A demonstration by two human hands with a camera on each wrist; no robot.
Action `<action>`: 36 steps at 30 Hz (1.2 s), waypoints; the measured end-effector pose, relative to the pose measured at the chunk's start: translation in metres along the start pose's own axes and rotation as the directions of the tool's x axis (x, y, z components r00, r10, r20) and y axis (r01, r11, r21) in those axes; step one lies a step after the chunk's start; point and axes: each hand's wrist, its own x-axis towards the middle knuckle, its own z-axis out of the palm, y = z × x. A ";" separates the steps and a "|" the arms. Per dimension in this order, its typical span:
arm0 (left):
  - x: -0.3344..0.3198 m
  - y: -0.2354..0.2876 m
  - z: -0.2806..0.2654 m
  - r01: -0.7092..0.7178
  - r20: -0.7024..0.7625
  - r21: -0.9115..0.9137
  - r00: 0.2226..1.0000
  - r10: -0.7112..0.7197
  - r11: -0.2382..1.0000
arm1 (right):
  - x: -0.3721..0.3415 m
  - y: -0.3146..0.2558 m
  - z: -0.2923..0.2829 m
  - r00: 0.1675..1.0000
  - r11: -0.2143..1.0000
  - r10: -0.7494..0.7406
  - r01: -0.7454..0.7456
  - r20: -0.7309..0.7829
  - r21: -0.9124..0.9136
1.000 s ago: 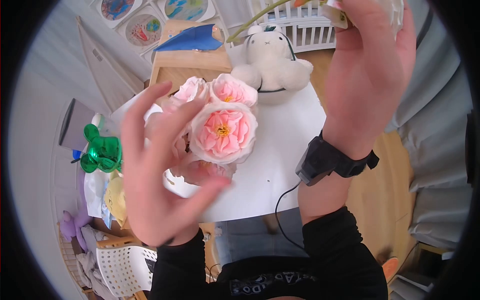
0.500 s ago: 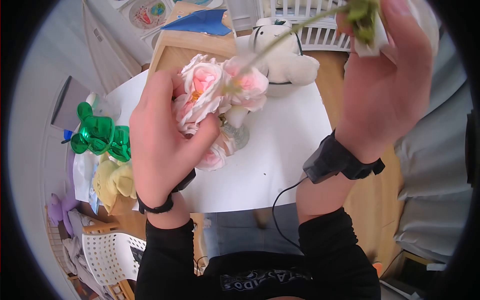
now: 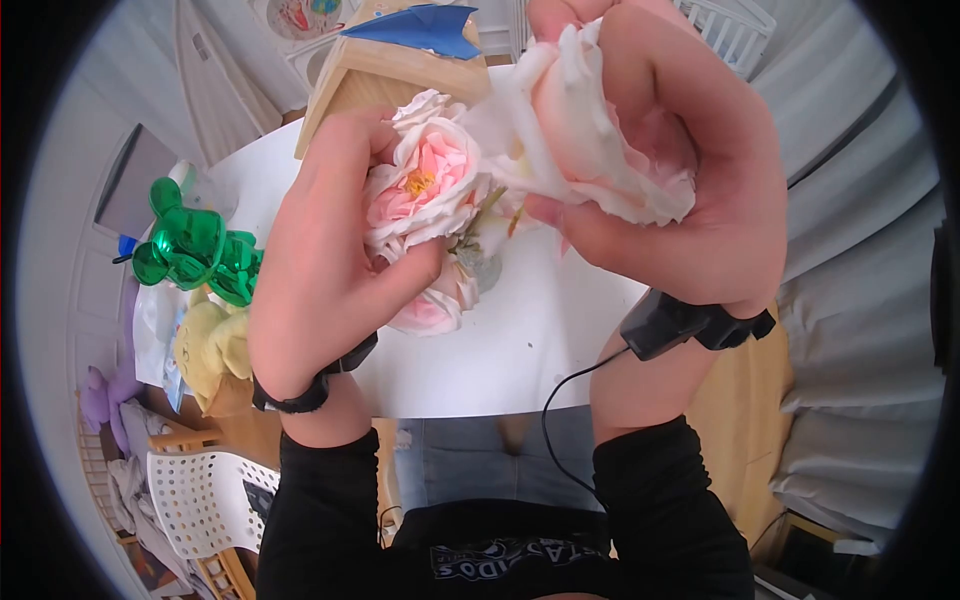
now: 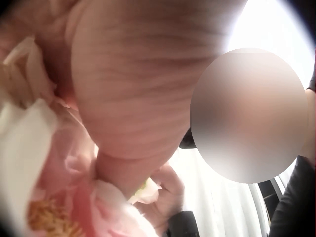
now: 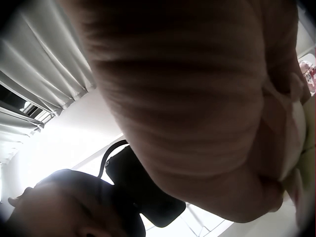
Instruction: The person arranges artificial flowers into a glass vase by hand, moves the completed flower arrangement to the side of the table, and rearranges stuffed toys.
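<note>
In the head view my right hand [image 3: 710, 190] grips a pale pink, peony-like flower [image 3: 575, 120] by its bloom, fingers and thumb curled about the petals. My left hand [image 3: 320, 250] curls round a bunch of pink flowers [image 3: 430, 180], its thumb along their lower side. Below these blooms part of a clear glass vase [image 3: 484, 272] shows, with green stems near its mouth. The left wrist view has a bloom's yellow centre [image 4: 52, 219] close up under the palm. Petals [image 5: 294, 133] show at the fingers in the right wrist view.
On the white table [image 3: 540, 350], a shiny green bear figure [image 3: 195, 245] and a yellow plush toy [image 3: 212, 345] are at the left. A wooden box [image 3: 390, 70] bearing a blue paper plane [image 3: 420, 30] stands behind. A white perforated chair [image 3: 205, 500] is lower left.
My left hand has closed in round the bunch of flowers. My right hand has come down and inward with its flower, whose bloom now hides the white plush rabbit.
</note>
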 end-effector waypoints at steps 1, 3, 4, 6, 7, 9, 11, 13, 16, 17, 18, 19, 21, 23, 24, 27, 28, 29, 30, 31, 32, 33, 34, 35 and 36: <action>0.000 0.000 0.001 0.002 -0.001 -0.002 1.000 -0.002 1.000 | -0.004 -0.003 -0.001 1.000 1.000 0.003 -0.003 0.020 -0.012; 0.000 -0.003 0.001 -0.012 -0.012 0.004 1.000 0.012 1.000 | -0.006 -0.004 0.001 0.998 0.999 0.009 -0.007 0.059 -0.035; 0.000 -0.005 0.002 -0.010 -0.013 0.004 1.000 0.010 1.000 | -0.009 -0.006 -0.005 0.997 0.999 0.011 -0.007 0.079 -0.046; 0.001 -0.011 0.006 -0.080 -0.078 -0.024 0.994 0.078 0.997 | -0.007 -0.003 -0.002 0.993 0.998 0.013 -0.006 0.117 -0.067; 0.001 -0.011 0.005 -0.079 -0.080 -0.023 0.994 0.077 0.997 | -0.007 -0.003 -0.002 0.991 0.997 0.015 -0.005 0.136 -0.077; 0.001 -0.011 0.003 -0.092 -0.067 0.036 0.993 0.095 0.995 | -0.006 -0.001 -0.002 0.985 0.995 0.020 -0.002 0.172 -0.099; 0.001 -0.010 0.002 -0.080 -0.058 0.051 0.995 0.083 0.996 | -0.002 0.005 0.000 0.978 0.992 0.025 0.001 0.208 -0.123; 0.001 -0.008 0.000 -0.068 -0.049 0.066 0.996 0.071 0.995 | -0.002 0.005 0.004 0.970 0.989 0.031 0.005 0.243 -0.146; 0.001 -0.006 -0.001 -0.043 -0.040 0.040 0.998 0.044 0.998 | -0.003 0.006 0.003 0.955 0.983 0.042 0.013 0.293 -0.181; 0.001 -0.007 -0.003 -0.051 -0.029 0.046 0.998 0.052 0.998 | -0.004 0.005 0.004 0.950 0.981 0.045 0.016 0.310 -0.192; 0.001 -0.008 -0.004 -0.058 -0.017 0.051 0.998 0.059 0.997 | -0.006 0.004 0.001 0.944 0.979 0.048 0.020 0.327 -0.202; 0.001 -0.009 -0.005 -0.058 -0.018 0.051 0.998 0.059 0.997 | -0.004 0.006 0.001 0.938 0.977 0.052 0.023 0.343 -0.213; 0.002 -0.011 -0.005 -0.064 -0.012 0.024 0.998 0.065 0.998 | -0.004 0.007 0.000 0.924 0.971 0.062 0.031 0.377 -0.236; 0.002 -0.013 -0.005 -0.071 -0.016 0.032 0.997 0.071 0.997 | -0.008 0.005 0.001 0.909 0.966 0.072 0.039 0.410 -0.256; 0.002 -0.013 -0.006 -0.077 -0.018 0.041 0.997 0.078 0.996 | -0.008 0.005 0.003 0.902 0.963 0.077 0.044 0.425 -0.266; 0.001 -0.012 -0.007 -0.059 -0.013 0.047 0.998 0.060 0.997 | -0.008 0.008 0.002 0.878 0.953 0.095 0.056 0.470 -0.297; 0.001 -0.012 -0.007 -0.059 -0.014 0.047 0.998 0.060 0.997 | -0.009 0.008 0.001 0.869 0.950 0.101 0.061 0.484 -0.307; 0.002 -0.014 -0.007 -0.059 -0.009 0.037 0.998 0.060 0.998 | -0.009 0.008 -0.003 0.860 0.946 0.107 0.066 0.498 -0.316; 0.002 -0.015 -0.007 -0.059 -0.003 0.028 0.998 0.059 0.998 | -0.010 0.008 -0.003 0.851 0.943 0.113 0.071 0.513 -0.326; 0.003 -0.016 -0.007 -0.059 -0.004 0.028 0.998 0.059 0.998 | -0.010 0.010 -0.001 0.851 0.943 0.113 0.071 0.513 -0.325; 0.003 -0.017 -0.007 -0.071 -0.007 0.029 0.997 0.071 0.997 | -0.011 0.012 0.004 0.853 0.932 0.188 0.000 0.487 -0.361; 0.003 -0.017 -0.007 -0.084 -0.009 0.031 0.996 0.085 0.996 | -0.012 0.014 0.007 0.849 0.916 0.262 -0.070 0.458 -0.395; 0.003 -0.017 -0.007 -0.085 -0.009 0.031 0.996 0.086 0.996 | -0.014 0.015 0.007 0.850 0.916 0.262 -0.070 0.458 -0.396; 0.003 -0.016 -0.008 -0.080 -0.010 0.040 0.997 0.081 0.996 | -0.017 0.017 0.006 0.844 0.912 0.226 -0.008 0.486 -0.411; 0.003 -0.015 -0.009 -0.074 -0.011 0.050 0.997 0.075 0.996 | -0.018 0.017 0.006 0.836 0.905 0.190 0.055 0.516 -0.423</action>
